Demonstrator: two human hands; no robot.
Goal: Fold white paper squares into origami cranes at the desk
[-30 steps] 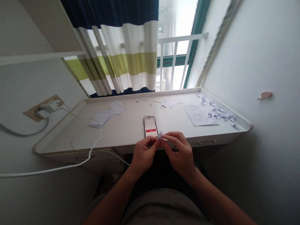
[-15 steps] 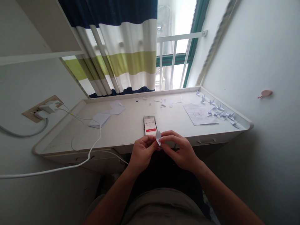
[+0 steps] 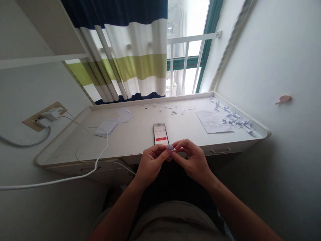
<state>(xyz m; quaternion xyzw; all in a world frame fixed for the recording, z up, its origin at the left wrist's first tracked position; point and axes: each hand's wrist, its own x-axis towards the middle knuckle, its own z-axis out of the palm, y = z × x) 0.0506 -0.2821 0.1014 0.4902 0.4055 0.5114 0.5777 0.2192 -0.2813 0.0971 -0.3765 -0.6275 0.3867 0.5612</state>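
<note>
A small folded piece of white paper (image 3: 170, 147) is pinched between my two hands at the desk's front edge. My left hand (image 3: 153, 160) is closed on its left side, thumb on top. From the other side, my right hand (image 3: 192, 157) grips it with thumb and fingertips. The fingers cover much of the paper, so its full shape is hidden. Just behind my hands lies a phone (image 3: 160, 134) with a running timer and a red button on its screen.
On the white desk (image 3: 132, 137), several folded paper cranes (image 3: 234, 117) line the right side beside a printed sheet (image 3: 213, 123). Paper sheets (image 3: 106, 128) lie at left, scraps (image 3: 175, 108) at the back. A white cable (image 3: 102, 152) hangs over the front left edge.
The folded paper stood upright with a pointed top between my fingers; now it shows lower and shorter. My right fingers have curled and moved slightly, and both hands still hold it.
</note>
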